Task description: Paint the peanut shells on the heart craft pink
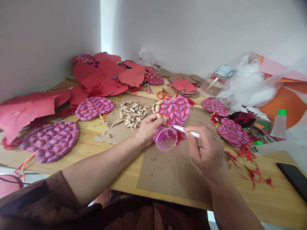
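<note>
Your left hand (149, 127) is curled around a small clear cup (166, 139) stained pink inside, mouth tipped toward you; fingers wrap the far rim, thumb side rests near the heart (174, 109). Your right hand (203, 145) is pinched shut on a thin white brush handle (187, 131), held like a pen, tip pointing into the cup. The tip itself is hidden behind the cup rim, so can't tell if it touches the paint. The cup sits just above the cardboard sheet (172, 169), at the near edge of the heart; contact with the cardboard is unclear. The heart is covered in pink-painted peanut shells, with a few unpainted shells along its left edge. A pile of bare shells (133, 114) lies just left of it, on a torn cardboard piece. Orange scissors (163, 94) sit behind the heart. More painted discs: big purple disc (50, 140) far left, smaller pink disc (94, 107) beside the shell pile, two more on the right. Red paper (105, 78) is stacked at the back left. A bottle with a green cap (280, 123) on the right is blurred. A black phone (294, 179) is cut off by the right edge. The white fluffy heap at back right is too blurred to identify.
</note>
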### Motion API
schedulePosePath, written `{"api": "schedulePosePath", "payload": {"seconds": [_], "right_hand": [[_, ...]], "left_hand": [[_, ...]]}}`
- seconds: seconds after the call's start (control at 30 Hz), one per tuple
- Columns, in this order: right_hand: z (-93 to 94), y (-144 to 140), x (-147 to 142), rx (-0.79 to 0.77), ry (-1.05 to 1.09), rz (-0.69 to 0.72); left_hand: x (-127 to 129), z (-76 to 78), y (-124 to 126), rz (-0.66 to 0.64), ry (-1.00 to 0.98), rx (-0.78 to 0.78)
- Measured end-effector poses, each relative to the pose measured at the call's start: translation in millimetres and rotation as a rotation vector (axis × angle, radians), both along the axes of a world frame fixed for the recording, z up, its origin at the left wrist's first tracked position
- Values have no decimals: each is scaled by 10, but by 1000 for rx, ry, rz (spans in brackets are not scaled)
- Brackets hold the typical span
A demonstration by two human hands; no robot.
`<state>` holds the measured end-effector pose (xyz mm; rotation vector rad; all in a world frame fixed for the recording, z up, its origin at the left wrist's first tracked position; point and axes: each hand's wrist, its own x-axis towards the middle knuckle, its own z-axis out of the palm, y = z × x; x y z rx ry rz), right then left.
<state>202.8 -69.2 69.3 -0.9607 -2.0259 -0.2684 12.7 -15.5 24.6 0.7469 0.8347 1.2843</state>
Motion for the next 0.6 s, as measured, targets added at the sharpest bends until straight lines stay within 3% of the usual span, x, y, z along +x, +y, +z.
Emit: {"api": "schedulePosePath", "payload": {"seconds": [0.17,0.6], "right_hand": [[3,-9,2,52,35,-31],[-21,2,32,2,104,-71]], "left_hand": [[-6,-1,-2,-2,-13,-14],[13,66,-61,-46,11,0]]}}
